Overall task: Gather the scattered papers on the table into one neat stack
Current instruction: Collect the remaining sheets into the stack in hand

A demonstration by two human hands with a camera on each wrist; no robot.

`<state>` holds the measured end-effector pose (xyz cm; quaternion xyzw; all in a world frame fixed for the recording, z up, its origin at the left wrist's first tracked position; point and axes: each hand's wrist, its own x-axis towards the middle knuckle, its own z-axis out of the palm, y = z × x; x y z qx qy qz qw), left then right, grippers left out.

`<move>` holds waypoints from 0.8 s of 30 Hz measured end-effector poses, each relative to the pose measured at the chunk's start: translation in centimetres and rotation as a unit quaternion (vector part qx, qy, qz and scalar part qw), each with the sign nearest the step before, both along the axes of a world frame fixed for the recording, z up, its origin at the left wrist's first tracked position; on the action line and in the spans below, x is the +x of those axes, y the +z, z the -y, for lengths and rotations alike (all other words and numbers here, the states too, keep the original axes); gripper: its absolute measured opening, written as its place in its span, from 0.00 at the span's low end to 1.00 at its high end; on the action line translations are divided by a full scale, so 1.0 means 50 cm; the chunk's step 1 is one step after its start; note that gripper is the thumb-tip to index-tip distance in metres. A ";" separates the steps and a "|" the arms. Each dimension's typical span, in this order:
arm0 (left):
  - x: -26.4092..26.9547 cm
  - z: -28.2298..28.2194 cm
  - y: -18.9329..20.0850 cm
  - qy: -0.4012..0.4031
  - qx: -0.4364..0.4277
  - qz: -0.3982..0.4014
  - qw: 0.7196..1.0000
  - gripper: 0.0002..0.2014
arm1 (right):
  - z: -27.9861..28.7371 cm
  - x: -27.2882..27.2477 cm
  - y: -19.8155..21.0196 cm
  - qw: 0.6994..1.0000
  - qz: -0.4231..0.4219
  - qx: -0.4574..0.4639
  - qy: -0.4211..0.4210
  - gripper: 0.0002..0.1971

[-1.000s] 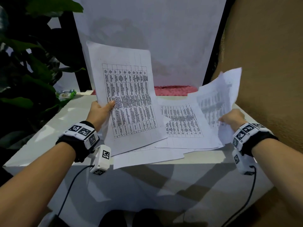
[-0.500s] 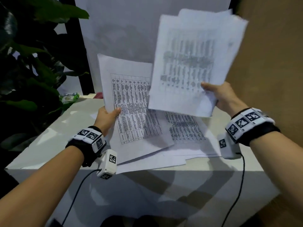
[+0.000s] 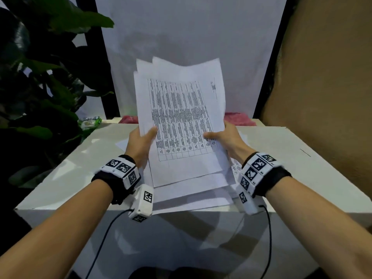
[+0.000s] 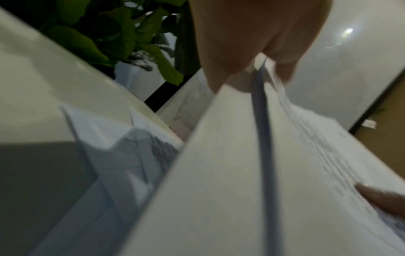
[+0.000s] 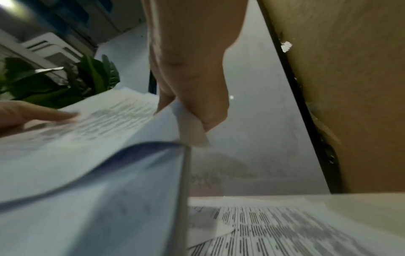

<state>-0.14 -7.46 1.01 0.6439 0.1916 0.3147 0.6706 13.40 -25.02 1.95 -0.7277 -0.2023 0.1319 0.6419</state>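
**Papers held up in both hands over the bench**

A bunch of white printed paper sheets (image 3: 179,121) is held up, tilted, above the white bench (image 3: 291,158). The top sheet is covered with a black table of small print. The sheets are not lined up; corners of the back sheets stick out at the top and at the bottom.

The left edge of the bunch is held by the left hand (image 3: 141,143). The thumb is laid on the front of the top sheet and the other fingers are hidden behind the paper. In the left wrist view the paper edge is seen pinched between thumb and fingers (image 4: 221,69), so this grip is closed on the bunch.

The right edge is held by the right hand (image 3: 225,139) in the same way, with the thumb on the front. In the right wrist view the sheets are seen squeezed between thumb and fingers (image 5: 210,107), so this grip is closed on the bunch too.

More white printed sheets (image 3: 191,198) are left lying flat on the bench under the held bunch, spread a little past one another. One of them (image 5: 274,225) is seen just below the right hand.

A green leafy plant (image 3: 40,77) is seen at the left. A pink cloth (image 3: 237,118) is seen at the far edge of the bench. A brown wall (image 3: 326,77) is seen at the right.
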 end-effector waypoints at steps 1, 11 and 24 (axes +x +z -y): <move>0.003 0.001 0.002 0.014 0.037 0.007 0.999 0.17 | -0.002 -0.005 0.008 1.000 0.025 0.004 -0.001 0.27; 0.016 0.001 0.040 0.030 0.101 0.049 0.993 0.10 | -0.012 -0.006 0.070 0.990 0.108 0.081 -0.024 0.49; 0.020 0.008 0.064 -0.018 0.091 0.030 0.995 0.05 | 0.001 -0.004 0.086 0.997 0.061 0.036 0.028 0.27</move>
